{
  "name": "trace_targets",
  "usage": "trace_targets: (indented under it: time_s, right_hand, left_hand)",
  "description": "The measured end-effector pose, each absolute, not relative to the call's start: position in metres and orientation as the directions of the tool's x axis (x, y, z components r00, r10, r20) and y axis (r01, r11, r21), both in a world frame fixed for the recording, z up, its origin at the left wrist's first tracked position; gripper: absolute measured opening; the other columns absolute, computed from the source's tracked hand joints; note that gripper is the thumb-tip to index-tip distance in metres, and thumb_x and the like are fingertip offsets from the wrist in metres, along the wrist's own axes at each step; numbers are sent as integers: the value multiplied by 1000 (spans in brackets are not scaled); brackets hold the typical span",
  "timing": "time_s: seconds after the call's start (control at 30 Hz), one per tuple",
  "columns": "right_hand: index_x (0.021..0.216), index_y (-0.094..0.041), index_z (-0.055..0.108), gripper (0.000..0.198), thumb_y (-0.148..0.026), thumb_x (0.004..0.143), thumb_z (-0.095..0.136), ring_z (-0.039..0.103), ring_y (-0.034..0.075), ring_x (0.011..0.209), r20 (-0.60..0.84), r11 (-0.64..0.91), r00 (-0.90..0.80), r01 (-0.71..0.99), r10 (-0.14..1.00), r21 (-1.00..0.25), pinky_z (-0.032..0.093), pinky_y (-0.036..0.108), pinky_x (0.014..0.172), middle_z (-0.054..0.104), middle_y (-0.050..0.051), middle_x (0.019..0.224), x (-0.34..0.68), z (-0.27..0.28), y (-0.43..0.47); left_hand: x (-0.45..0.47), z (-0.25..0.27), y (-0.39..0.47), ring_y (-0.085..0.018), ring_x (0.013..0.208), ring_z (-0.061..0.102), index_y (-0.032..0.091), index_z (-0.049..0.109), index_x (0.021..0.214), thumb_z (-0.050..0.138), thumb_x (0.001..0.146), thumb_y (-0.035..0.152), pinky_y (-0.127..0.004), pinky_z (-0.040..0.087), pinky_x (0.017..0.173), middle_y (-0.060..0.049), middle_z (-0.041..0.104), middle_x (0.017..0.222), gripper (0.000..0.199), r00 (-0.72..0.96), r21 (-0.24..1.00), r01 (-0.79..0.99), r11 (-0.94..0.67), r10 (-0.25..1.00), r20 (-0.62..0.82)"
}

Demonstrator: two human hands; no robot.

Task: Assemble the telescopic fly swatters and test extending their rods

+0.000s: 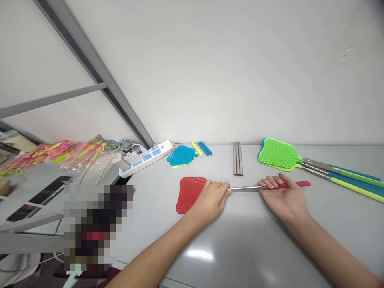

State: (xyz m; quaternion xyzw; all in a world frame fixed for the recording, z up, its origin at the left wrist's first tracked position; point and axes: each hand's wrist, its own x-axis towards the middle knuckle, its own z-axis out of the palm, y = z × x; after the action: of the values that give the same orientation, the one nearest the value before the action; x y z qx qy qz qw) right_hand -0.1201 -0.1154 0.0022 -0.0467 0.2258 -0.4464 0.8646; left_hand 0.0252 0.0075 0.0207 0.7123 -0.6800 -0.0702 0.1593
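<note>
While holding a red fly swatter (190, 193) crosswise, just below and right of the middle of the frame, have both hands on it. Grip beside the flat red head with the left hand (210, 200), back turned upward, with fingers (222, 188) pressed together over the metal rod (245, 188). Cannot tell how the rod joins the head under that hand. Clasp the other end with the right hand (286, 200), palm up, with fingers curled round by the start of the red handle (305, 184) and with the thumb laid across it, leaving the handle's tip sticking out to the right.

Can see, above on the grey counter (240, 240), three metal tubes (238, 162) lying side by side. Left of them, near the centre of the frame, find one yellow grip (197, 149) and two blue grips (205, 149), just beside a small pile of blue heads (182, 154) with a yellow edge showing underneath. Toward the right edge, see a stack of fly swatters (279, 155) with a green head on top and with blue, green and yellow handles fanned out. At centre left, notice a white power strip (147, 159) with plugs in it. Farther left, see a bright jumbled heap (45, 154) and a dark phone (48, 192); at lower left, a pixelated patch (99, 220), too blocked out to read.
</note>
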Motion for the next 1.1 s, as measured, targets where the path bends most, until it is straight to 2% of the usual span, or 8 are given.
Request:
trace_targets:
  time_s: [0.47,0.87,1.1]
  right_hand:
    - [56,-19,23,26,-17,75,41,29,8,43,-364,608,506,749,-782,-264,36,24,43,23,-6,52,-119,3,-116]
    - [55,-18,22,27,-20,77,38,31,8,42,-325,607,517,727,-792,-322,35,25,44,22,-6,52,-120,2,-117]
    - [55,-18,23,27,-19,76,40,31,8,43,-339,618,526,734,-780,-282,35,24,45,22,-6,51,-120,1,-118]
  left_hand:
    - [26,23,5,-14,69,48,20,44,79,19,88,27,-29,31,69,0,53,71,28,76,351,-935,-37,-992,99]
    - [26,25,5,-14,69,48,20,46,80,18,88,29,-29,31,69,0,54,72,30,82,376,-926,-45,-993,84]
    - [27,24,5,-14,65,47,20,44,77,19,88,29,-28,32,65,0,53,71,29,78,383,-923,-44,-994,74]
